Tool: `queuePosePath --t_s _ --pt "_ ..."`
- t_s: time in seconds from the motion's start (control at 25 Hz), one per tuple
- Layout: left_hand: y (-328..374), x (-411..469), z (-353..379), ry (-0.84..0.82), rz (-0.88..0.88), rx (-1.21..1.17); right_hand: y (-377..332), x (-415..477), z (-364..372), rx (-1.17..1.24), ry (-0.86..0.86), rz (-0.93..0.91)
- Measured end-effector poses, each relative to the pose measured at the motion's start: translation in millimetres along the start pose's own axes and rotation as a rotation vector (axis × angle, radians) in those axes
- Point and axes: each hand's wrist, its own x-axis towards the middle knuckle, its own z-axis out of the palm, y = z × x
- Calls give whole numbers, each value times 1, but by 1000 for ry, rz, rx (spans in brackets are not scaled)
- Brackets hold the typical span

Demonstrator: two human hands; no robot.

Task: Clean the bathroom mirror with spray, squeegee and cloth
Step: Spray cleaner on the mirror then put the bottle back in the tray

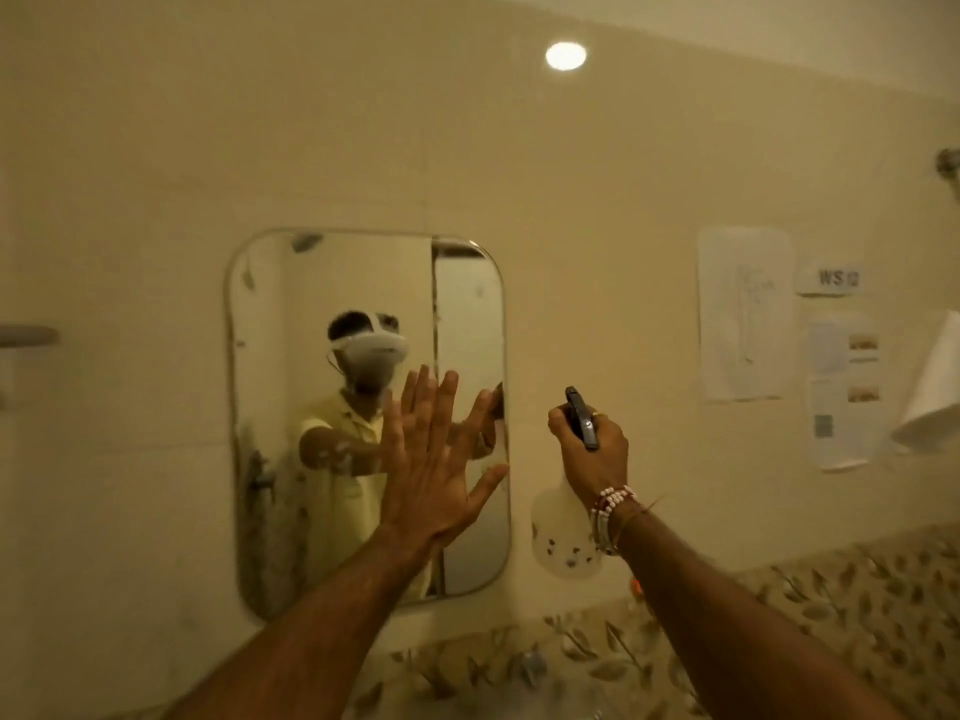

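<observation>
A rounded rectangular mirror [291, 387] hangs on the beige tiled wall, with dirty marks along its left edge. My left hand [434, 470] is raised flat in front of its lower right part, fingers spread and holding nothing; whether it touches the glass I cannot tell. To the right of the mirror, my right hand [589, 452] grips the black trigger head of a translucent white spray bottle [561, 537], nozzle pointing towards the wall. No squeegee or cloth is in view.
Papers [745, 314] and a small "WS" label [836, 279] are taped to the wall at right. A white cone-shaped object [932, 387] juts in from the right edge. A grey shelf [26, 336] sticks out at far left. Leaf-patterned tiles [831, 605] run below.
</observation>
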Motion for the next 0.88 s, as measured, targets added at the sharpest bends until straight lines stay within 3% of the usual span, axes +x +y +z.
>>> queuePosePath --t_s 0.28,0.64,0.88 --pt "-85 11 -62 88 -84 215 -108 29 64 -28 -28 -15" --pt "-105 9 -104 100 -175 326 -141 34 70 -156 -75 27" --pt "-117 2 -130 74 -213 353 -166 13 97 9 -333 102"
